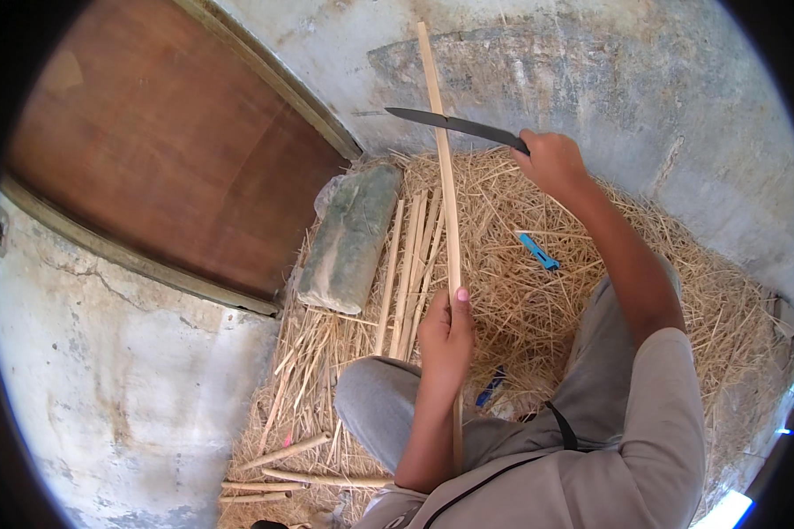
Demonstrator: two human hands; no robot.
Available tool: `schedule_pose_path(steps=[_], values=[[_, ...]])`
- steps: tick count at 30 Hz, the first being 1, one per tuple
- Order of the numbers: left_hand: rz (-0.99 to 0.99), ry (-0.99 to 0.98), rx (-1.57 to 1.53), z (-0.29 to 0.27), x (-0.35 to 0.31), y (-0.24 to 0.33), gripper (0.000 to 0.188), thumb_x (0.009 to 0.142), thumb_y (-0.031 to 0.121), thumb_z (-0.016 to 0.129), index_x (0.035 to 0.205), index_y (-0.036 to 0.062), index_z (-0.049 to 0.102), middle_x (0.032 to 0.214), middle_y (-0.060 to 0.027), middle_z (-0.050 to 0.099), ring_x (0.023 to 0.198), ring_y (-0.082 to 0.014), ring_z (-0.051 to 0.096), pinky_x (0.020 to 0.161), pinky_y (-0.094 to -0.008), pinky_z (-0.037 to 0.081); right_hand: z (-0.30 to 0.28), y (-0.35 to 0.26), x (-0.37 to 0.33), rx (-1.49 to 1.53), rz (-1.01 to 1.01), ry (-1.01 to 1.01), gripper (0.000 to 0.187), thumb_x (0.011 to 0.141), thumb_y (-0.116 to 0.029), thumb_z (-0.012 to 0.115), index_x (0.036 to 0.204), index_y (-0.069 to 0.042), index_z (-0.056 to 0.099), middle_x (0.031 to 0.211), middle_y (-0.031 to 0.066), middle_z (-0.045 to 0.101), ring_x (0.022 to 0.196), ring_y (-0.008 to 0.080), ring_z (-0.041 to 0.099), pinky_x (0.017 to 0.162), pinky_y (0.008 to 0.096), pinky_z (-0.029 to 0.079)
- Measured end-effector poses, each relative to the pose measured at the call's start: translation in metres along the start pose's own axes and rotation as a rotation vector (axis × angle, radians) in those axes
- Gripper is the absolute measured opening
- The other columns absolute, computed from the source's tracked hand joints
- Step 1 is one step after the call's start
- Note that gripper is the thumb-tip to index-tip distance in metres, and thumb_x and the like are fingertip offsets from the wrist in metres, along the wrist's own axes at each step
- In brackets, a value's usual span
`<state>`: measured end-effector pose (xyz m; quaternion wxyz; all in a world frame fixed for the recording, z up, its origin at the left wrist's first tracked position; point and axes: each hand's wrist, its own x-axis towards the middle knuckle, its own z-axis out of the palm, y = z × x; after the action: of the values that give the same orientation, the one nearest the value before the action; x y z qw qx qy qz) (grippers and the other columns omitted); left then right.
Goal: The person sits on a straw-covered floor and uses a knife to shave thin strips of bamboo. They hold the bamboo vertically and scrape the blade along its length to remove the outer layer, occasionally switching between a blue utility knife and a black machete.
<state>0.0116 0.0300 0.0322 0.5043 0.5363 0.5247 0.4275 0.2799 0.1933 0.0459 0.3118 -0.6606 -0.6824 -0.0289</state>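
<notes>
My left hand (448,337) is closed around a long, pale bamboo strip (449,189), with the thumb pressed along it. The strip stands up and away from me, its far end in front of the wall and its lower end running down past my forearm. In my right hand (553,163) is the handle of a dark-bladed knife (459,125). The blade points left and crosses the strip near its upper part; it seems to touch the strip there.
Straw-like shavings (512,291) cover the floor. A grey-green stone block (348,242) lies at left beside several bamboo strips (408,273). A blue cutter (538,252) rests on the shavings. Bamboo sticks (287,450) lie at lower left. A brown door (176,141) and walls (609,79) enclose the spot.
</notes>
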Motion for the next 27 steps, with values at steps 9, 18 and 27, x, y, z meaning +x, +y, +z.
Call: schedule_pose_path(steps=[9,18,27], values=[[-0.113,-0.032,-0.123,-0.003,-0.013,0.014,0.035,0.108,0.033,0.051,0.084,0.0092,0.049,0.059,0.0036,0.042,0.049,-0.0043,0.04,0.044,-0.0239,0.032,0.011,-0.018,-0.015,0.028,-0.295,0.109,0.025,0.093,-0.025,0.065,0.104,-0.003,0.068,0.07,0.0139,0.068,0.059,0.0292,0.067,0.057,0.0406,0.055],[-0.255,-0.107,-0.25,-0.011,-0.01,0.013,0.036,0.109,0.037,0.048,0.085,0.0103,0.047,0.057,0.0032,0.041,0.043,-0.0064,0.038,0.04,-0.0242,0.03,0.009,-0.027,-0.019,-0.052,-0.402,0.114,0.028,0.093,-0.026,0.065,0.109,-0.002,0.068,0.071,0.0139,0.069,0.063,0.0283,0.069,0.056,0.0419,0.057],[-0.263,-0.199,-0.213,0.011,-0.019,0.003,0.036,0.107,0.041,0.05,0.087,0.0109,0.046,0.056,0.003,0.038,0.042,-0.0068,0.032,0.039,-0.0254,0.028,0.006,-0.002,0.011,-0.02,0.011,0.147,0.019,0.092,-0.022,0.064,0.099,-0.005,0.068,0.075,0.0138,0.07,0.063,0.03,0.069,0.059,0.0437,0.057]])
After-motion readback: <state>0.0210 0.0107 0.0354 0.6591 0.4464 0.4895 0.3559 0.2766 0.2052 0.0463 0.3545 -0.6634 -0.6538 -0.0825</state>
